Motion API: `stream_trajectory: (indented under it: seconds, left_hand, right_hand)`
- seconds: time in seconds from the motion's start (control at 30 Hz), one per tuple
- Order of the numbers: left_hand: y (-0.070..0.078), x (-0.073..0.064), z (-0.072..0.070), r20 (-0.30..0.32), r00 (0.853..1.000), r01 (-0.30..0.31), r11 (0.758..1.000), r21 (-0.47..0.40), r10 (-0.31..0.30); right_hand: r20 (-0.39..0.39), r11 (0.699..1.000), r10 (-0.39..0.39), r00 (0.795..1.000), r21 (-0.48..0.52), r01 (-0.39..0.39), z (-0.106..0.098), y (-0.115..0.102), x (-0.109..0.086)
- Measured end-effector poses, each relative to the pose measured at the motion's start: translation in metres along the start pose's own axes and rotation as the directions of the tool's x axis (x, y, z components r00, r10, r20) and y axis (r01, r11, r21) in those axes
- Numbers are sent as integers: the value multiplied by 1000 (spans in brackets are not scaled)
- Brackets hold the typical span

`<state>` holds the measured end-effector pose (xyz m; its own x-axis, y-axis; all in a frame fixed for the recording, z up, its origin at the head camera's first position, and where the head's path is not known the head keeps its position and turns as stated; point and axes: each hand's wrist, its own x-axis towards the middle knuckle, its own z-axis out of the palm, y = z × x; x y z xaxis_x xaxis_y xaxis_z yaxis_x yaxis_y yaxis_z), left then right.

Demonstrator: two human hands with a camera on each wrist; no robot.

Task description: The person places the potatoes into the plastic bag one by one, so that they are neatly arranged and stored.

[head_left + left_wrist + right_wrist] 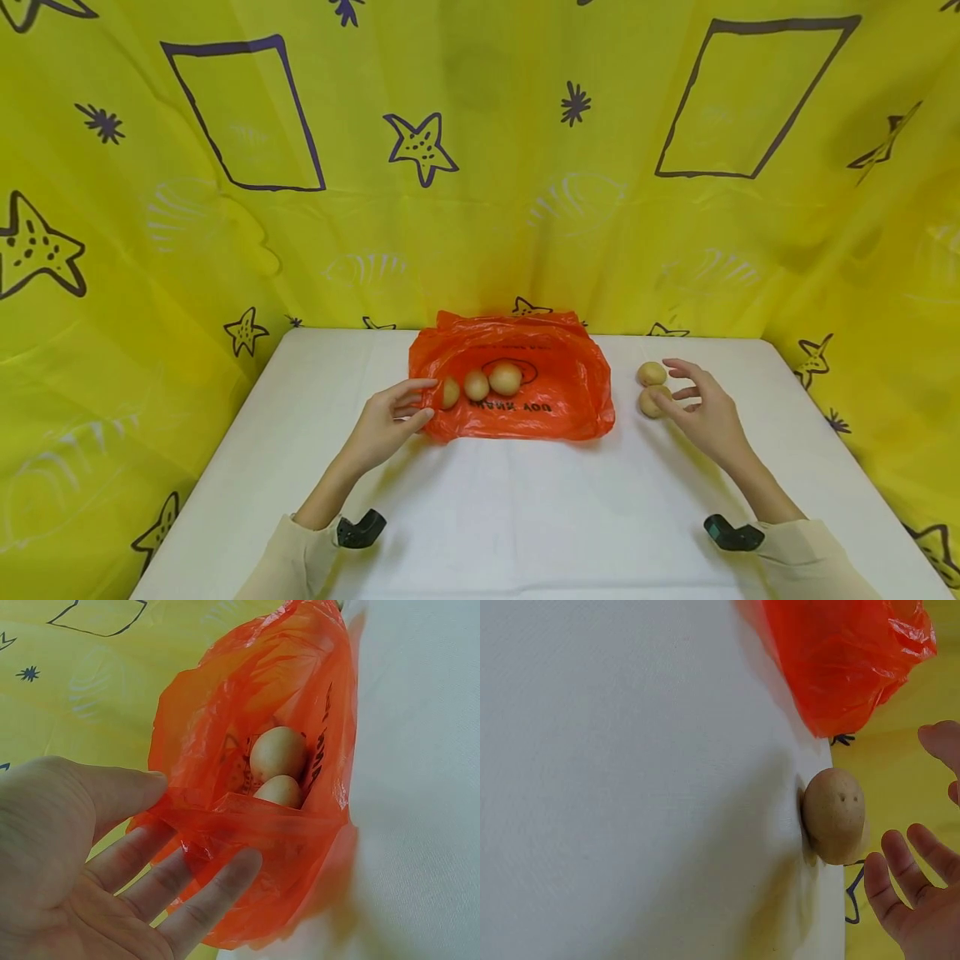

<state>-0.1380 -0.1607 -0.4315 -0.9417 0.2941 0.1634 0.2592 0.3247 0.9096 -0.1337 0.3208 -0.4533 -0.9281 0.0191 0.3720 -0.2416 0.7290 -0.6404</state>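
A red plastic bag (570,392) with dark lettering lies open-mouthed on the table, with 3 round tan potatoes (506,379) in its left half. My left hand (386,425) is at the bag's left edge, thumb and fingers spread apart. In the left wrist view its fingertips (238,868) touch the thin film, and two potatoes (278,754) show inside. Right of the bag, two more potatoes (652,374) sit close together, one behind the other. My right hand (708,417) hovers just beside them, fingers loosely bent. The right wrist view shows a gap between its fingers and the nearer potato (834,814).
A white table (480,517) carries everything. Yellow cloth (487,233) printed with starfish hangs behind it and on both sides. Each sleeve has a dark wrist device, the left one (362,529) and the right one (733,534).
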Motion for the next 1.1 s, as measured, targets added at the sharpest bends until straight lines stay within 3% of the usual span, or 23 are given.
stream_trajectory:
  seconds: [0.1, 0.23, 0.43, 1.1]
  left_hand:
    - [1, 0, 0, 3, 1000, 5, 1000, 3, -5]
    - [1, 0, 0, 1, 1000, 15, 1000, 5, -15]
    - [1, -1, 0, 5, 1000, 28, 1000, 12, -28]
    - [2, 0, 1, 10, 999, 37, 999, 7, -37]
  right_hand:
    - [75, 996, 86, 993, 1, -86, -1, 4, 0]
    - [165, 982, 186, 969, -6, -188, -2, 10, 0]
    - [270, 972, 225, 936, -4, -233, 0, 18, -1]
    - [265, 972, 236, 935, -42, -233, 8, 24, -1]
